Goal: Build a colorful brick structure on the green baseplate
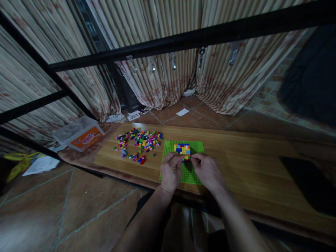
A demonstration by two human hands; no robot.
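While both hands reach in from the near side, the left hand (170, 170) has its fingers curled at the near left of the multicoloured brick block (182, 149), the right hand (208, 171) its fingertips drawn in by the near right corner; whether either clamps a brick, I cannot tell; the block lies just beyond and between them, on the green baseplate (187, 177); loose bricks (150, 139) scatter leftward across the wooden tabletop (244, 157); past these stands a clear plastic box (76, 131); striped curtains (168, 84) hang farthest.
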